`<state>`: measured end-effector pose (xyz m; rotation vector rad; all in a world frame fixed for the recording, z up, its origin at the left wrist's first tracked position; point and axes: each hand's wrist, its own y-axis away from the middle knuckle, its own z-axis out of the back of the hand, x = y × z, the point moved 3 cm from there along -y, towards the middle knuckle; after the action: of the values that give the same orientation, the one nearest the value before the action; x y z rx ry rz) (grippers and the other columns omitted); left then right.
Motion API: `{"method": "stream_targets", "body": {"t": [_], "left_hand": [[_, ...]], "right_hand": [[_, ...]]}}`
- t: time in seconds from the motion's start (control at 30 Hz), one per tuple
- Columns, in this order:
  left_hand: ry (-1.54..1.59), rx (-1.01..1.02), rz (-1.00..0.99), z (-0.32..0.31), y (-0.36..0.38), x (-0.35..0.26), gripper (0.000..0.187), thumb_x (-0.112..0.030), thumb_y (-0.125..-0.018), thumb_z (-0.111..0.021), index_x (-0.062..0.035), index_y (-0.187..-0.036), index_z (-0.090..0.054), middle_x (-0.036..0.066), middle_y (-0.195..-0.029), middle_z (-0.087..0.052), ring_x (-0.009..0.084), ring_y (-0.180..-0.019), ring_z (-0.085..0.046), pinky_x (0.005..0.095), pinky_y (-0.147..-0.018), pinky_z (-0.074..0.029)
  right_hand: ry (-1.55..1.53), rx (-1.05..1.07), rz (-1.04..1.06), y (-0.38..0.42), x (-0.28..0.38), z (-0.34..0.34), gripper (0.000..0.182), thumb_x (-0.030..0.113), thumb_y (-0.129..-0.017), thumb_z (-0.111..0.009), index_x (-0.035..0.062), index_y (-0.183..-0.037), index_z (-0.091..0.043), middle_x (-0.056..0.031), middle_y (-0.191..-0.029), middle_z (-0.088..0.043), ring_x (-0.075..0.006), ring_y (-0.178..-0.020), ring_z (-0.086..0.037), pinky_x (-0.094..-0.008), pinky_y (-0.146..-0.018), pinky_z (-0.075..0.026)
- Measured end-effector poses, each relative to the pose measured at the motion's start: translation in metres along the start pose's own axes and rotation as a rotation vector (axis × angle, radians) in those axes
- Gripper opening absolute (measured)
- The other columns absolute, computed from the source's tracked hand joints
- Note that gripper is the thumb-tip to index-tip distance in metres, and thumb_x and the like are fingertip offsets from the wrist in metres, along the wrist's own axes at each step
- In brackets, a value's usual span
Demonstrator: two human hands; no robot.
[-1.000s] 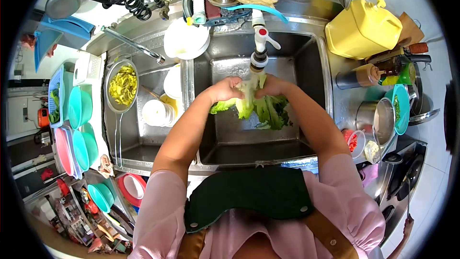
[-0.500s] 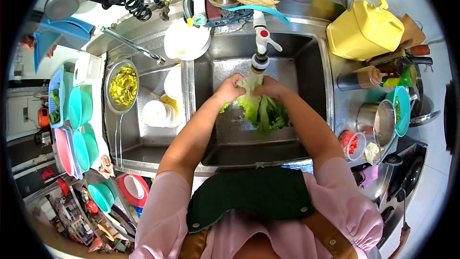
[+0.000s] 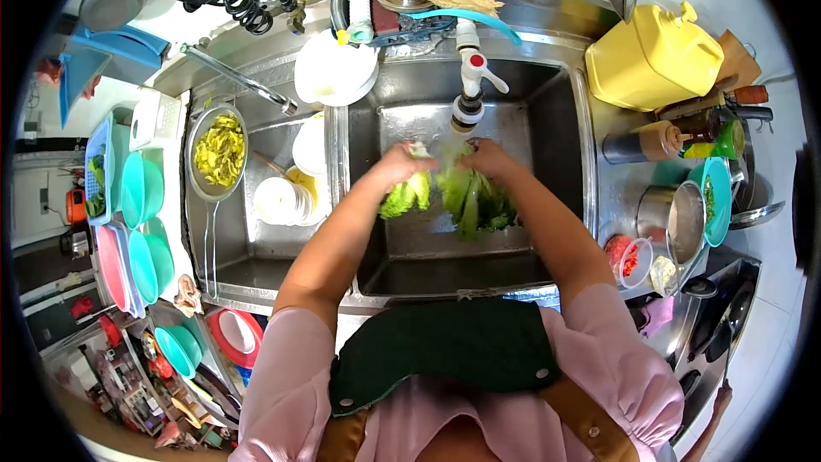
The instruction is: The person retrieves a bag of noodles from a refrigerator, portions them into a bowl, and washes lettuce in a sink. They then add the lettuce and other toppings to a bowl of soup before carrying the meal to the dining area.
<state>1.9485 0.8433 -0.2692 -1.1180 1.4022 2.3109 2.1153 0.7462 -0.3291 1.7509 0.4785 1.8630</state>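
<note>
Over the right basin of the steel sink (image 3: 428, 272), my left hand (image 3: 400, 164) is closed on a bunch of light green leaves (image 3: 405, 195) that hangs below it. My right hand (image 3: 486, 159) grips a larger bunch of leafy greens (image 3: 475, 205), darker at its tips. A gap separates the two bunches. Between and just above my hands is the tap (image 3: 467, 111), with a white body and a red dot; water seems to run from it onto the greens at my right hand.
Left basin: a strainer (image 3: 221, 154) of yellow-green vegetables and white containers (image 3: 280, 202). White bowls (image 3: 335, 77) sit on the divider. To the right are a yellow jug (image 3: 650, 60), a bottle (image 3: 633, 145), a steel pot (image 3: 676, 221) and a tub of chopped red pieces (image 3: 631, 260).
My hands have moved apart, the left one shifting slightly left with its own bunch. The greens, together under the tap before, now hang as two separate bunches.
</note>
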Motion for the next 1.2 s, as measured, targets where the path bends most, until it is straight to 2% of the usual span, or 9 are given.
{"method": "stream_targets", "body": {"t": [0.07,0.17,0.33,0.43,0.67,0.73,0.87,1.0,1.2], "left_hand": [[0.255,0.049,-0.198,-0.024,-0.019,0.021,0.049,-0.022,-0.063,-0.073,0.0055,-0.099,-0.054,0.013,-0.089,-0.060,0.0165,-0.081,-0.056,0.0264,-0.075,-0.043],[0.316,0.015,-0.149,-0.021,-0.009,0.006,0.036,-0.016,-0.064,-0.071,0.0039,-0.091,-0.058,0.010,-0.083,-0.061,0.0153,-0.077,-0.056,0.0249,-0.073,-0.043],[0.256,0.159,-0.013,0.000,0.003,0.002,0.061,-0.018,-0.065,-0.068,0.0060,-0.115,-0.042,0.014,-0.105,-0.054,0.0181,-0.099,-0.048,0.0283,-0.086,-0.035],[0.358,0.155,0.082,0.002,0.011,0.005,0.077,-0.026,-0.065,-0.070,0.0065,-0.123,-0.031,0.017,-0.118,-0.043,0.0209,-0.110,-0.040,0.0298,-0.091,-0.030],[0.377,0.235,0.062,-0.012,-0.004,0.022,0.061,-0.022,-0.069,-0.067,0.0059,-0.116,-0.041,0.014,-0.107,-0.052,0.0166,-0.096,-0.048,0.0258,-0.081,-0.038],[-0.106,0.305,0.019,-0.014,-0.012,0.022,0.052,-0.021,-0.070,-0.066,0.0068,-0.109,-0.047,0.014,-0.101,-0.055,0.0170,-0.090,-0.052,0.0260,-0.076,-0.041],[-0.447,0.144,-0.243,-0.042,-0.045,0.064,0.039,-0.026,-0.076,-0.053,0.0016,-0.103,-0.052,0.019,-0.102,-0.055,0.0300,-0.094,-0.053,0.0336,-0.080,-0.041],[-0.611,-0.015,0.169,-0.040,0.001,0.041,0.043,-0.031,-0.077,-0.047,0.0009,-0.104,-0.053,0.020,-0.108,-0.051,0.0320,-0.102,-0.049,0.0354,-0.084,-0.039],[-0.552,0.028,0.209,-0.045,0.001,0.079,0.037,-0.026,-0.075,-0.050,0.0029,-0.097,-0.057,0.024,-0.104,-0.053,0.0325,-0.097,-0.051,0.0359,-0.082,-0.040]], "right_hand": [[-0.098,-0.033,-0.061,0.006,0.012,-0.016,0.046,0.013,-0.059,-0.066,-0.0028,-0.101,-0.054,-0.0128,-0.093,-0.058,-0.0203,-0.083,-0.056,-0.0305,-0.075,-0.044],[-0.252,-0.111,-0.124,0.004,0.005,-0.020,0.042,0.013,-0.061,-0.065,-0.0023,-0.099,-0.055,-0.0124,-0.092,-0.058,-0.0196,-0.079,-0.056,-0.0312,-0.072,-0.044],[-0.015,0.077,-0.022,0.016,0.027,-0.009,0.042,0.012,-0.062,-0.063,-0.0023,-0.100,-0.055,-0.0119,-0.090,-0.058,-0.0186,-0.080,-0.055,-0.0310,-0.070,-0.044],[0.292,-0.178,-0.020,0.016,0.026,0.005,0.038,0.013,-0.058,-0.063,-0.0020,-0.093,-0.059,-0.0128,-0.089,-0.059,-0.0208,-0.084,-0.056,-0.0303,-0.075,-0.044],[-0.553,0.189,-0.106,0.046,0.038,-0.012,0.043,0.012,-0.067,-0.063,-0.0002,-0.107,-0.050,-0.0102,-0.093,-0.058,-0.0175,-0.081,-0.057,-0.0284,-0.071,-0.046],[-0.604,0.291,-0.051,0.043,0.037,-0.019,0.045,0.013,-0.069,-0.063,0.0002,-0.109,-0.049,-0.0095,-0.094,-0.057,-0.0170,-0.081,-0.057,-0.0276,-0.071,-0.047],[-0.349,0.281,0.018,0.037,0.025,-0.031,0.043,0.013,-0.067,-0.063,-0.0001,-0.106,-0.050,-0.0070,-0.088,-0.058,-0.0149,-0.079,-0.055,-0.0268,-0.069,-0.045],[0.089,0.225,-0.037,0.030,-0.007,-0.031,0.039,0.019,-0.063,-0.064,0.0012,-0.097,-0.057,-0.0073,-0.088,-0.058,-0.0139,-0.077,-0.053,-0.0270,-0.070,-0.042],[0.637,-0.002,-0.174,0.032,-0.070,-0.016,0.049,0.030,-0.058,-0.066,-0.0014,-0.095,-0.057,-0.0161,-0.089,-0.059,-0.0240,-0.081,-0.056,-0.0323,-0.072,-0.043]]}}
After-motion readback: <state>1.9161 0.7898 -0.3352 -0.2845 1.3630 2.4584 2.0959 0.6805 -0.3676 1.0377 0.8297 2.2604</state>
